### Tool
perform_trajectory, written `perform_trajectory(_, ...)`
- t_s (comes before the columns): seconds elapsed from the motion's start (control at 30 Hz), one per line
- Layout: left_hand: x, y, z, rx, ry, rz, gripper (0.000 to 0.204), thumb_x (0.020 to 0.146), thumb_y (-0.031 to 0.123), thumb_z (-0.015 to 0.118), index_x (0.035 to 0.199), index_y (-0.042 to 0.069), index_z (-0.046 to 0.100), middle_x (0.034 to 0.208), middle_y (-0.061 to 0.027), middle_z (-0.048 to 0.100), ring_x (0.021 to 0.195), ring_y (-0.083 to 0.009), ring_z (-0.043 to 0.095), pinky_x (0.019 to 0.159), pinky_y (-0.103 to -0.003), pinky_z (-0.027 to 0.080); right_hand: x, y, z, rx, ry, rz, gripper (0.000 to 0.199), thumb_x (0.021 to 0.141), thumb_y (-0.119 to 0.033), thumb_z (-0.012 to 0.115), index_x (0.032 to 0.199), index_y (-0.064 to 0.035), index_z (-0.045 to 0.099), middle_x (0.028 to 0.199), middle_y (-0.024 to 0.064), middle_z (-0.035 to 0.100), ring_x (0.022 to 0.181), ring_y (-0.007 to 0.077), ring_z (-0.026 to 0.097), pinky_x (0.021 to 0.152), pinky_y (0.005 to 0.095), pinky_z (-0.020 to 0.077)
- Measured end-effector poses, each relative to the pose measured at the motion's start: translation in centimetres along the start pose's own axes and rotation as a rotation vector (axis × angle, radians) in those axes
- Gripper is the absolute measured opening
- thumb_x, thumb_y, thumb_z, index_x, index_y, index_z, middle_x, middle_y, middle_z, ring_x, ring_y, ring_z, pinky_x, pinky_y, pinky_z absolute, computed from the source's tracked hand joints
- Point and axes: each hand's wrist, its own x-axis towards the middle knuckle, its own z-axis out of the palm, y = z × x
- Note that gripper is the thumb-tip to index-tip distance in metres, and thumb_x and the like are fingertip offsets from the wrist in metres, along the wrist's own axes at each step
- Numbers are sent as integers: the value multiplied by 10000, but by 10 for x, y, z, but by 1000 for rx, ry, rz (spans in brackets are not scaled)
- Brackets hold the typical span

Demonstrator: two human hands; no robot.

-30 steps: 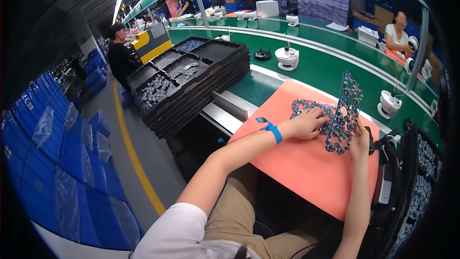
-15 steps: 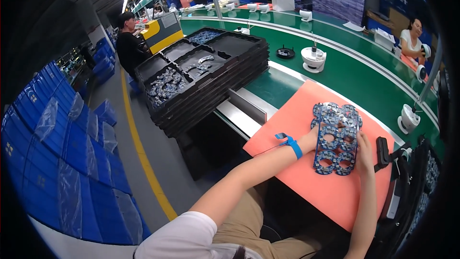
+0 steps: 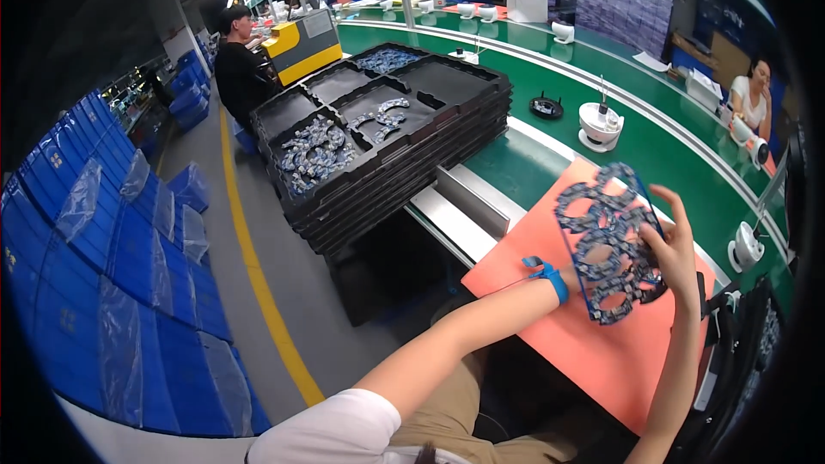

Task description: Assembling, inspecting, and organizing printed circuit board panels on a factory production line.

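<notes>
A panel of blue ring-shaped circuit boards (image 3: pixel 599 251) is held up at a tilt over the salmon-coloured mat (image 3: pixel 550 326). My left hand (image 3: pixel 574 278), below a blue wrist strap (image 3: pixel 543 278), reaches behind the panel and supports it. Its fingers are hidden there, closed on the panel as far as I can judge. At the panel's right edge is my right hand (image 3: pixel 675 245), thumb and forefinger spread wide. The thumb overlaps the edge of the panel; whether it presses on it I cannot tell.
Stacked black trays (image 3: pixel 404 150) holding loose curved boards stand left of the mat, beside a metal channel (image 3: pixel 468 206). A white round device (image 3: pixel 600 126) and a black ring-shaped part (image 3: pixel 546 106) rest on the green conveyor (image 3: pixel 653 159). Blue bins (image 3: pixel 129 292) line the far left. Other people sit beyond.
The panel has tilted and turned in my hands. My right hand has risen along its right edge, with thumb and forefinger spreading apart. The whole view has shifted slightly.
</notes>
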Motion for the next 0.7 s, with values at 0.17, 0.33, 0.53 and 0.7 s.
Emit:
perform_trajectory(0.17,22,-29,-20,1627,106,702,462,644,191,586,1081,49,542,1162,-160,487,1010,-323,510,852,-381,428,72,-36,52,-385,-100,-304,391,742,-52,609,1129,-66,558,555,65,439,491,116,368,493,287,355)
perform_trajectory(0.33,26,-8,-6,1510,-126,350,434,702,185,575,1117,70,526,1184,-144,484,1154,-319,402,987,-442,292,123,-45,91,-631,-229,-328,422,746,-47,605,1164,-79,554,776,167,621,642,203,591,628,313,446)
perform_trajectory(0.53,28,-10,-13,1396,-70,423,472,684,186,604,1132,58,531,1187,-157,500,1179,-314,387,981,-430,297,153,-34,136,-606,-314,-453,406,731,-46,629,1132,-70,579,909,225,621,859,345,614,756,369,471)
perform_trajectory(0.7,27,10,0,1243,-66,315,467,729,208,592,1167,63,517,1245,-145,476,1207,-329,366,1010,-445,272,167,-28,157,-646,-319,-462,396,738,-58,637,1129,-73,581,955,195,625,883,332,613,783,372,470)
